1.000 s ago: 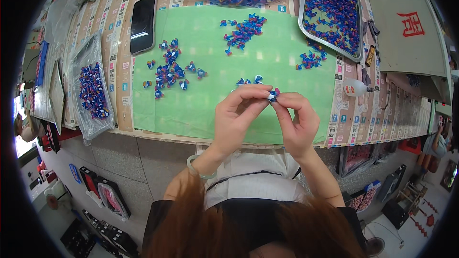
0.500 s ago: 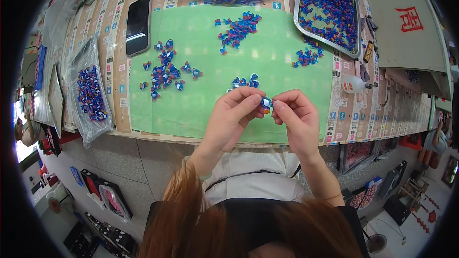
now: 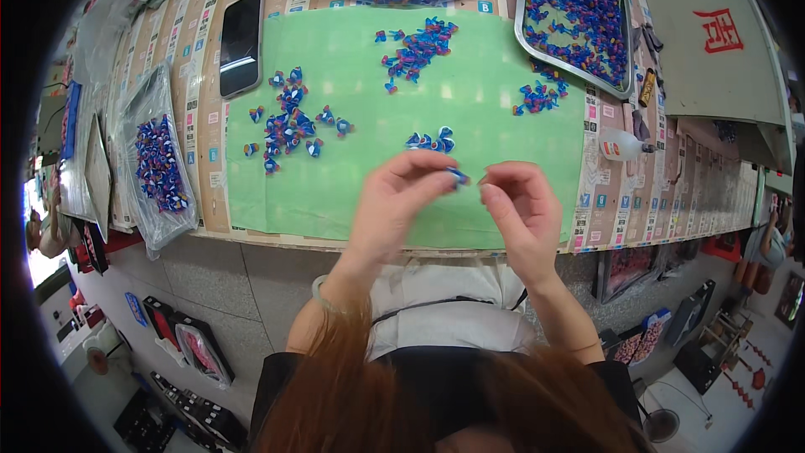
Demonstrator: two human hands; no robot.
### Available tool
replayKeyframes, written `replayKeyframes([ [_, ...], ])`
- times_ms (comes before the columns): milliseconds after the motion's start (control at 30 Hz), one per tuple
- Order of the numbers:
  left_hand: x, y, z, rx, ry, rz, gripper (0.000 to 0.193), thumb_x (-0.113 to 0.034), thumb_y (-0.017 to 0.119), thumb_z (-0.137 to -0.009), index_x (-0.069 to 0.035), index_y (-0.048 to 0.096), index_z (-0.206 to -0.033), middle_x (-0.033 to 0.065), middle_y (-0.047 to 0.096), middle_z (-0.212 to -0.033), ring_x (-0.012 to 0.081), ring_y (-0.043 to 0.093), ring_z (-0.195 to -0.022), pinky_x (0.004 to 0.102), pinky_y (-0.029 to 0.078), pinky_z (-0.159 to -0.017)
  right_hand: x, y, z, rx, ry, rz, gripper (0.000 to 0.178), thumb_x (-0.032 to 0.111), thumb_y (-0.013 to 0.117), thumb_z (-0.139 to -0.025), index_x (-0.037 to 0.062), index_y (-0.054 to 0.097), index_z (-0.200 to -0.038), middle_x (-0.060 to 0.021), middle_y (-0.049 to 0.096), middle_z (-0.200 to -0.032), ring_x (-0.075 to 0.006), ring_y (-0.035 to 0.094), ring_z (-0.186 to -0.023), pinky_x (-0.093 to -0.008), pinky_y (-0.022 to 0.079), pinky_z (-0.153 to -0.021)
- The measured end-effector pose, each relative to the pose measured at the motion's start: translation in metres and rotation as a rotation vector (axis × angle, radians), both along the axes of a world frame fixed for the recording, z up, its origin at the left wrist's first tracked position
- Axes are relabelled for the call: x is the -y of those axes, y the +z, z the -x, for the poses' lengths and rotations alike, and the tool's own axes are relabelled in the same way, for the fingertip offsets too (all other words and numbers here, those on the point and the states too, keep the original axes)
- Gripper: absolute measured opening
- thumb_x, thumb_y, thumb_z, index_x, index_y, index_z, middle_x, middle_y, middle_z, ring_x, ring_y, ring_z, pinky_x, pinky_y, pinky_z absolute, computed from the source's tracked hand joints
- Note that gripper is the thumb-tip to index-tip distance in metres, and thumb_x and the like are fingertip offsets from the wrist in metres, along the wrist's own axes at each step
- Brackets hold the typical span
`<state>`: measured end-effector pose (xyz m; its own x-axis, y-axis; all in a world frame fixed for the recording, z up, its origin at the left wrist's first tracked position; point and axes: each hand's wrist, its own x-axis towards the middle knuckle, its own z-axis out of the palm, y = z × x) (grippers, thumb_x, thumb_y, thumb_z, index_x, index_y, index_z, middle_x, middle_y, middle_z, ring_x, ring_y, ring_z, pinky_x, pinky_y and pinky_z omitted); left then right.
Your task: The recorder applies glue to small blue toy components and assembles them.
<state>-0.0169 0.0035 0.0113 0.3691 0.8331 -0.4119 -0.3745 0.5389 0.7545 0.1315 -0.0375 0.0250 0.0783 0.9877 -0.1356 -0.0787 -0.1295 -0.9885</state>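
A small blue piece (image 3: 457, 174) is pinched in the fingers of the left hand (image 3: 401, 200), above the near edge of the green mat (image 3: 352, 193) on the counter (image 3: 625, 201). The right hand (image 3: 521, 210) is held just beside it, fingers curled, nothing visibly gripped. Blue pieces (image 3: 289, 122) are scattered toward the mat's left side.

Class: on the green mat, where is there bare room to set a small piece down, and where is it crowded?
Bare: the green mat between the middle cluster and right cluster, and its near-left corner below the left cluster. Crowded: the metal tray, and around the left hand and right hand.
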Motion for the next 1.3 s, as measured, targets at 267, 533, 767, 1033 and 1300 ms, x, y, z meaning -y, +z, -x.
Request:
replayKeyframes([
  [267,-0.034,-0.030,0.040,-1.397,0.274,-0.932,0.016,-0.004,0.058,-0.069,-0.005,0.057,-0.084,0.0076,0.055,-0.076,0.0213,0.052,-0.073,0.0307,0.040,-0.071,0.024,-0.040,-0.075,0.387,-0.812,-0.222,0.031,0.004,0.051,-0.079,0.0004,0.038,-0.107,-0.0049,0.042,-0.098,-0.0098,0.042,-0.083,-0.0221,0.037,-0.073],
  [533,-0.036,-0.033,-0.026,-1.219,-0.109,-1.003,0.015,-0.008,0.058,-0.069,-0.005,0.057,-0.085,0.0077,0.055,-0.080,0.0247,0.051,-0.078,0.0346,0.038,-0.069,-0.005,-0.069,-0.135,0.494,-0.824,-0.231,0.038,0.007,0.055,-0.078,-0.0015,0.036,-0.109,-0.0082,0.041,-0.107,-0.0134,0.043,-0.095,-0.0228,0.037,-0.078],
  [767,-0.035,-0.014,-0.023,-0.961,-0.021,-0.674,0.014,-0.003,0.053,-0.074,-0.003,0.057,-0.087,0.0075,0.055,-0.079,0.0176,0.054,-0.068,0.0298,0.043,-0.064,-0.010,-0.053,-0.132,0.224,-0.763,-0.119,0.027,0.008,0.054,-0.079,-0.0008,0.043,-0.103,-0.0052,0.050,-0.094,-0.0120,0.050,-0.081,-0.0261,0.041,-0.072],
  [1033,-0.014,-0.013,-0.006,0.422,0.054,0.180,0.027,-0.002,0.047,-0.080,0.001,0.046,-0.107,0.0068,0.055,-0.089,0.0157,0.056,-0.084,0.0239,0.046,-0.071,0.008,0.003,-0.069,-0.310,-0.385,0.053,0.031,0.008,0.052,-0.077,-0.0003,0.042,-0.106,-0.0090,0.051,-0.095,-0.0191,0.053,-0.075,-0.0289,0.042,-0.063],
  [1300,-0.006,-0.009,-0.009,0.344,0.054,0.312,0.017,-0.006,0.049,-0.081,-0.002,0.051,-0.098,0.0071,0.055,-0.094,0.0139,0.055,-0.083,0.0243,0.046,-0.072,0.013,0.015,-0.038,-0.254,-0.276,-0.021,0.035,-0.003,0.064,-0.064,0.0020,0.045,-0.094,-0.0044,0.048,-0.090,-0.0086,0.047,-0.075,-0.0193,0.038,-0.066],
])
